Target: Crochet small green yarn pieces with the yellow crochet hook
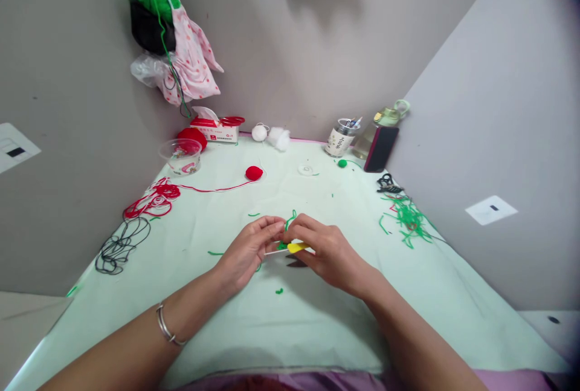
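Observation:
At the middle of the table both hands meet over a small piece of green yarn work [283,246]. My left hand [247,252] is closed on it with fingertips pinched; the fingers partly hide the piece. In my right hand [324,249] is a crochet hook [298,247] with a yellow handle, its thin metal shaft pointing left towards my left fingers. A loop of green yarn [290,219] rises between the fingertips of the two hands. Under my right hand a dark, pointed object [296,261] lies partly hidden on the table.
Red and white yarn [156,197] and dark cord [120,249] lie left; green yarn scraps [410,219] lie right. Behind are a red ball [254,173], plastic tub [181,158], tissue box [222,131], pen holder [339,140], bottle [365,140] and phone [381,149].

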### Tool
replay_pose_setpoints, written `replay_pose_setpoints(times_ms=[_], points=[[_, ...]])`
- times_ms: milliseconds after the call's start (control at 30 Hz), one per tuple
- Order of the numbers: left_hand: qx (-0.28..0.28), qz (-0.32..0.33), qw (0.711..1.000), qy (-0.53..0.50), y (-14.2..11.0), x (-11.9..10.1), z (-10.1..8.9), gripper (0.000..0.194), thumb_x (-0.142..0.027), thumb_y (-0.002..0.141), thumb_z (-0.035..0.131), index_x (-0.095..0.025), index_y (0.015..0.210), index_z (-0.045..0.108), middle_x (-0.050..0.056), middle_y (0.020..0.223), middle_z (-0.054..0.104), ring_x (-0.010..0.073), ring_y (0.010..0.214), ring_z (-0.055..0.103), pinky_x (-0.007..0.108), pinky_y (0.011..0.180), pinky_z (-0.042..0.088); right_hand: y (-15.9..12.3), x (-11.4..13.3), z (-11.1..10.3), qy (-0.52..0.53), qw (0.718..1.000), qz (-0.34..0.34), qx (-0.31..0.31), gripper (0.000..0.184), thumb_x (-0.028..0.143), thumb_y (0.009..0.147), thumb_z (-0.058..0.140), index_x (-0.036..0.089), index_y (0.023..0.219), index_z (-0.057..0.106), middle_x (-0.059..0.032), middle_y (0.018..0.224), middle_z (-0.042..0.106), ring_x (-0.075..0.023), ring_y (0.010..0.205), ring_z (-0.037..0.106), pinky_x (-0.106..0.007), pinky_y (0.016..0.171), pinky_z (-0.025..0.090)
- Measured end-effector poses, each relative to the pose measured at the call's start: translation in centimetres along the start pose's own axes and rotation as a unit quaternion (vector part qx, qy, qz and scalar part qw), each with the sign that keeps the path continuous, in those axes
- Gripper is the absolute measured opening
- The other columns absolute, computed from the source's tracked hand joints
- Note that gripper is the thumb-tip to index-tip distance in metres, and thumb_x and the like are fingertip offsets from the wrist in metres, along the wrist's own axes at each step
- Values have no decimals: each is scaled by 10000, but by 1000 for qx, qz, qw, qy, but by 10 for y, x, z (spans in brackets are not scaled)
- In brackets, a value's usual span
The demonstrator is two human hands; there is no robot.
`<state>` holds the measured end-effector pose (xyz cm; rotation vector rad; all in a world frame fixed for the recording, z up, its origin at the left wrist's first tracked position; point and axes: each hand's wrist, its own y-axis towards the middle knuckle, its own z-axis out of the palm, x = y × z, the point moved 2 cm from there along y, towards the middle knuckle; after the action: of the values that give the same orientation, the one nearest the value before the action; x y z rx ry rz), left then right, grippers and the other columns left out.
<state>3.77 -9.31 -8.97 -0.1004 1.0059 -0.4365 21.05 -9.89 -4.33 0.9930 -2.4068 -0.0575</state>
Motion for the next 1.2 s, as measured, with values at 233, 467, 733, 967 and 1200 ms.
replay_pose_setpoints(times_ms=[233,467,733,967,1200], points=[[16,-16,1000,-6,2,0,-3,345,-285,710,913,-185,971,711,53,908,730,168,806,675,283,740,521,-1,5,5,-59,998,-36,-2,331,24,873,482,252,1061,631,-52,1024,691,-147,743,630,-245,599,389],[21,-7,999,-32,3,-5,-3,356,-231,711,907,-167,994,701,22,877,690,128,766,649,266,760,520,-3,8,11,-75,992,-93,-43,251,58,943,474,245,1041,609,-30,976,672,-115,633,564,-231,520,325],[51,8,998,-28,2,-16,-3,312,-211,772,868,-170,1056,748,49,1018,727,141,901,656,251,811,525,-3,9,4,29,996,-88,-8,232,23,897,552,230,988,604,-16,984,662,-92,615,512,-220,563,379],[67,-3,998,-3,-1,-17,-3,327,-234,745,895,-162,1034,758,50,936,741,147,858,664,252,778,522,-3,8,7,48,996,-75,4,262,5,881,540,228,989,624,-28,994,659,-105,651,522,-235,584,368],[31,32,999,17,5,-16,-7,229,-255,773,858,-185,955,738,7,849,705,107,743,628,219,723,496,1,4,-8,329,941,71,-28,258,440,990,626,206,917,708,-25,887,606,-126,684,506,-259,599,404]])
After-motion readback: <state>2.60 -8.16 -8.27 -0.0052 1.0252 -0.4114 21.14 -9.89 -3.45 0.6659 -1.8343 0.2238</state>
